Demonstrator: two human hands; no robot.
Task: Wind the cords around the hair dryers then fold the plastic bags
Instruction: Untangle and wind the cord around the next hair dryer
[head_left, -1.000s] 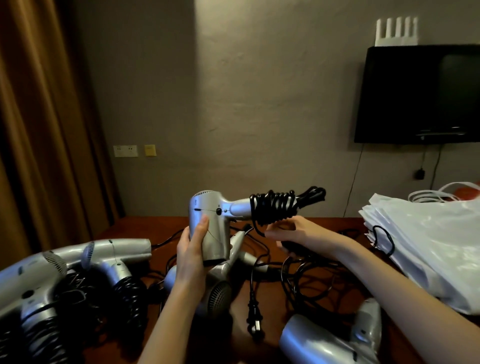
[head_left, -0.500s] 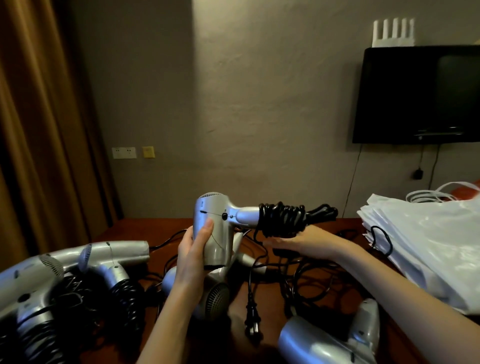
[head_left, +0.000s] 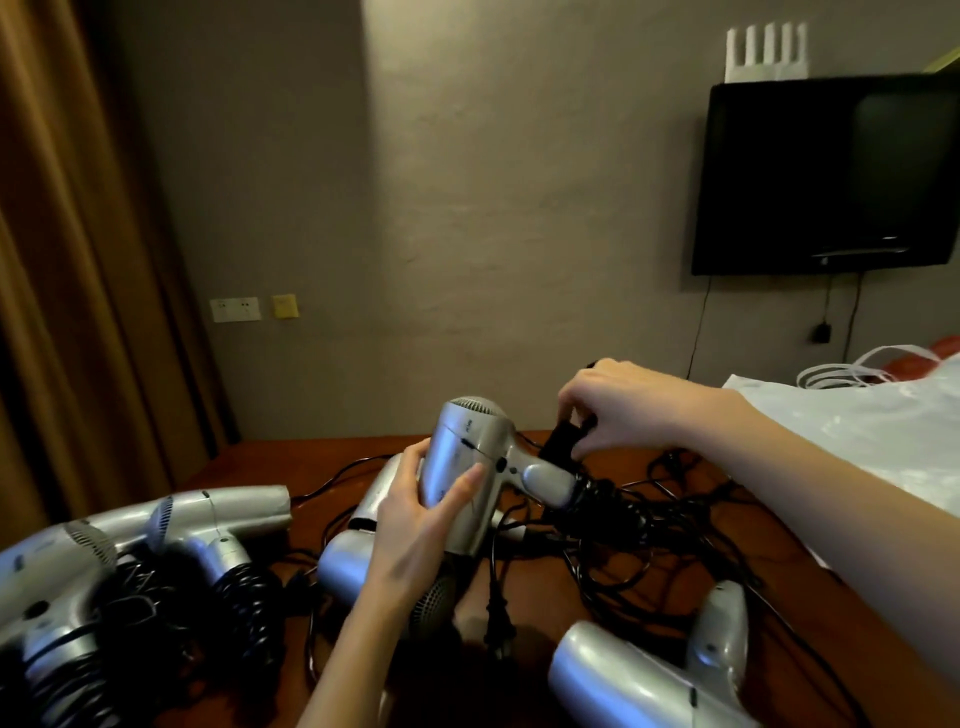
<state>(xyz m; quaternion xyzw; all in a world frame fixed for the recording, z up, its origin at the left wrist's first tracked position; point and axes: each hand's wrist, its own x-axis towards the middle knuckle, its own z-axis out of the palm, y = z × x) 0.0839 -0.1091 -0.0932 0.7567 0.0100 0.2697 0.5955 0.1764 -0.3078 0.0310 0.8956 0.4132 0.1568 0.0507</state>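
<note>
Head view: at lower centre the left hand (head_left: 415, 525) wraps the silver hair dryer (head_left: 467, 467) barrel, fingers curled round it. Just beyond, centre frame, the right hand (head_left: 618, 410) pinches the black plug (head_left: 561, 441) above the coiled handle. Tuck it snugly under 1 loop. Plastic bags (head_left: 857, 431) wait at right.

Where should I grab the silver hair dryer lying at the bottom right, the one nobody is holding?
Probably by its handle, coming down from above. The hair dryer lies on its side on the table, and the handle sticks up and away from the fat barrel, narrow enough for small fingers to wrap round. Loose black cords lie close by, so lift slowly in case one snags.
</note>
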